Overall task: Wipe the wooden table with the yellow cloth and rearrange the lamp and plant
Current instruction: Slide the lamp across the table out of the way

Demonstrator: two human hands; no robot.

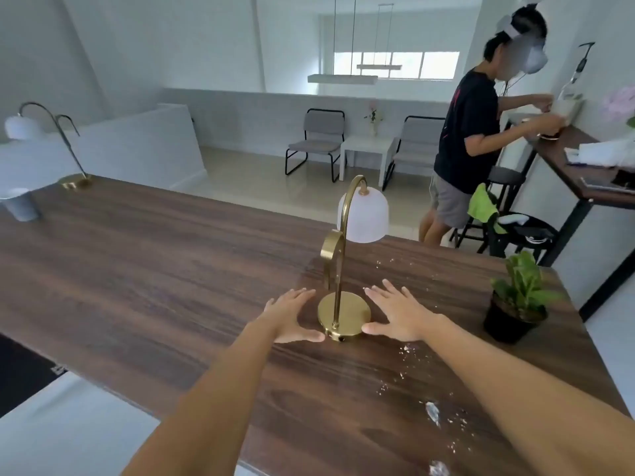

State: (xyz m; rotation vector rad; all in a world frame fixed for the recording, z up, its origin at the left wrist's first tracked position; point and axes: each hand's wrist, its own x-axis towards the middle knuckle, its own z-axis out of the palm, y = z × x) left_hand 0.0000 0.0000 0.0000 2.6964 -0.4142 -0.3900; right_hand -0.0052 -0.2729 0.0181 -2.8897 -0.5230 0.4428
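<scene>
A brass lamp (pixel 344 312) with a white bell shade stands upright on the dark wooden table (pixel 154 269). My left hand (pixel 292 316) lies flat on the table just left of the lamp's round base, thumb touching its near edge. My right hand (pixel 398 312) lies flat just right of the base, thumb at its rim. Both hands have fingers spread and hold nothing. A small green plant in a black pot (pixel 517 304) stands near the table's right edge. A yellow-green cloth (pixel 482 206) hangs over a stool beyond the table.
White crumbs and scraps (pixel 433 412) are scattered on the table to the right of the lamp and toward the near edge. A second brass lamp (pixel 74 182) stands at the far left. A person (pixel 470 139) works at a side counter (pixel 567 166) at the right.
</scene>
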